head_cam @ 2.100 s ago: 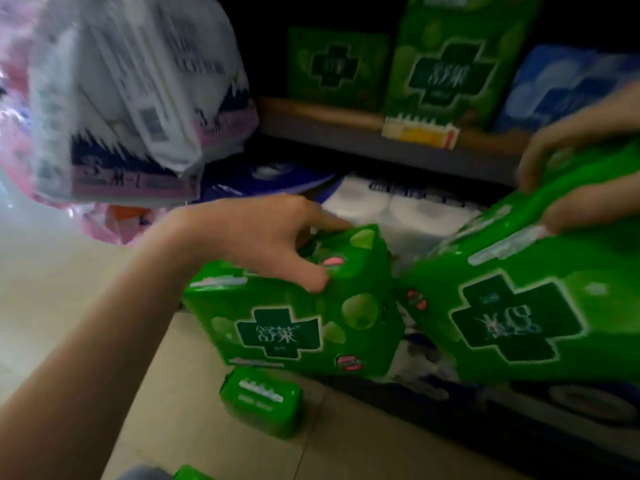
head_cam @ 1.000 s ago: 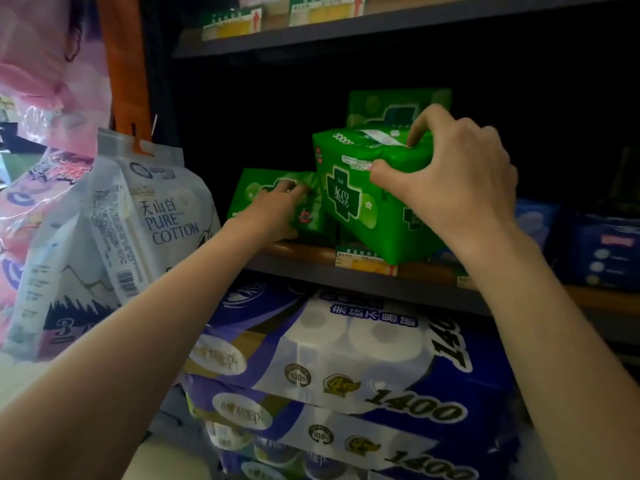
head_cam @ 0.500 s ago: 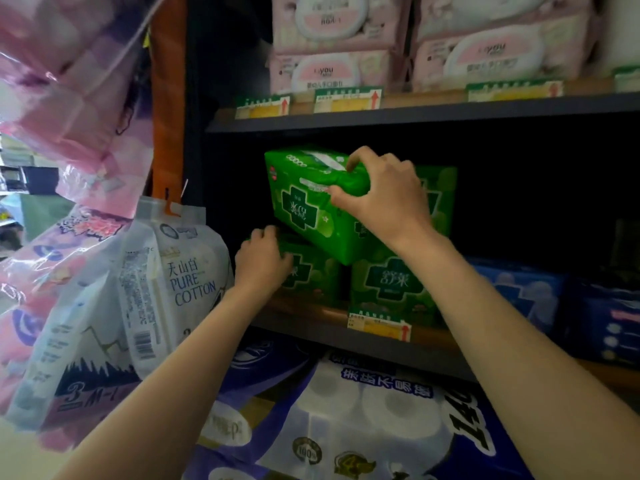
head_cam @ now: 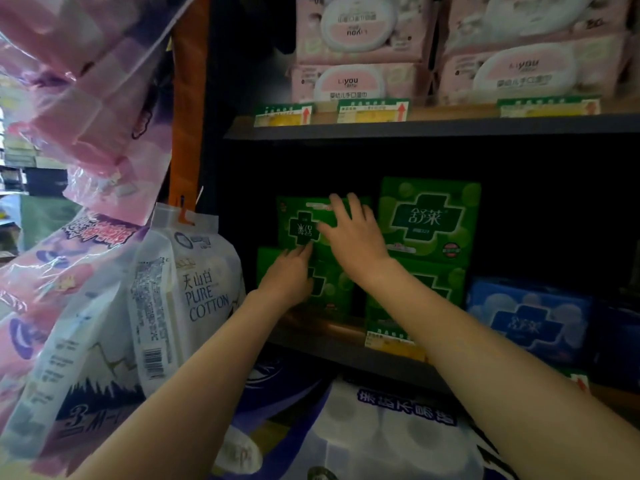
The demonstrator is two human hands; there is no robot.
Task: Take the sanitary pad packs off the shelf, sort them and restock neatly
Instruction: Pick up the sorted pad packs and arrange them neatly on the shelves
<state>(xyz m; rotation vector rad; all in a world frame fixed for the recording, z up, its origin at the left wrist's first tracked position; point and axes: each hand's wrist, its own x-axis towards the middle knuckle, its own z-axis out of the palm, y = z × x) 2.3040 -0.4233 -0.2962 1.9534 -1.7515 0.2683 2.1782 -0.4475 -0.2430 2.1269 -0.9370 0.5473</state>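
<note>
Head camera view: we look at a dark store shelf [head_cam: 346,351] holding four green sanitary pad packs, each printed with a dark green cross. They form two stacks of two. Our right hand [head_cam: 356,233] lies flat, fingers spread, against the upper left pack [head_cam: 298,223], pressing rather than gripping. Our left hand [head_cam: 289,275] rests open on the lower left pack [head_cam: 332,289]. The upper right pack [head_cam: 429,220] sits on the lower right pack [head_cam: 443,285]. One blue pack [head_cam: 526,320] stands further right.

Dim shop shelving [head_cam: 433,128], orange upright [head_cam: 185,98]
</note>
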